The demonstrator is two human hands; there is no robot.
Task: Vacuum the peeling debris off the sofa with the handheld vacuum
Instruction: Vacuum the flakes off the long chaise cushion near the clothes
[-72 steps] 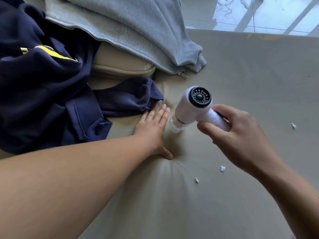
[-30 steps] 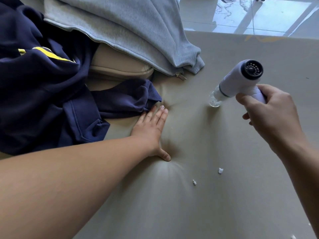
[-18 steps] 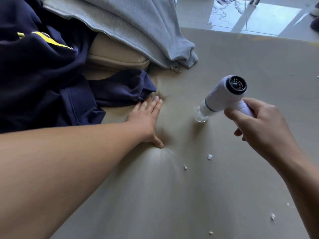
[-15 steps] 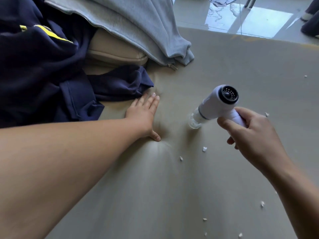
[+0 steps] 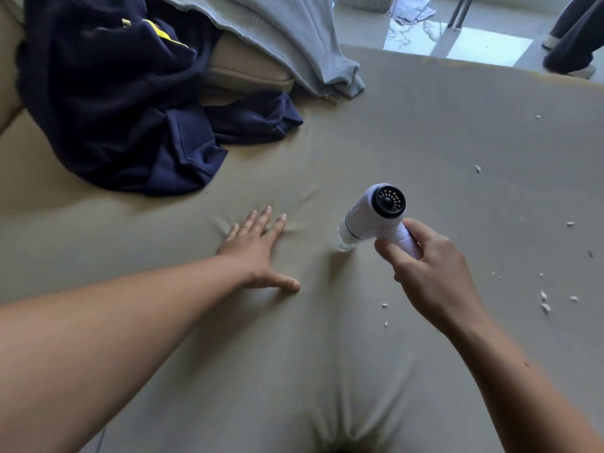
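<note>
At center of the sofa seat, right hand wrapping its fingers closed around the handle of the white handheld vacuum, angling the clear nozzle down and toward 10 o'clock, tip touching or just above the fabric — cannot tell which. Just beside it at 9 o'clock, left hand lying palm-down on the cushion, fingers loosely spread, thumb pointing out toward 4 o'clock, gripping nothing, denting the fabric into small creases. Toward 3 and 4 o'clock, white peeling debris lying scattered in flecks over the seat, with a few more flecks near the right wrist, all apart from the nozzle. Up at 11 o'clock, navy garment with a yellow stripe lying crumpled on the seat, well apart from both hands. At 12 o'clock, grey zip garment draping over a tan cushion, partly overlapping the navy one.
</note>
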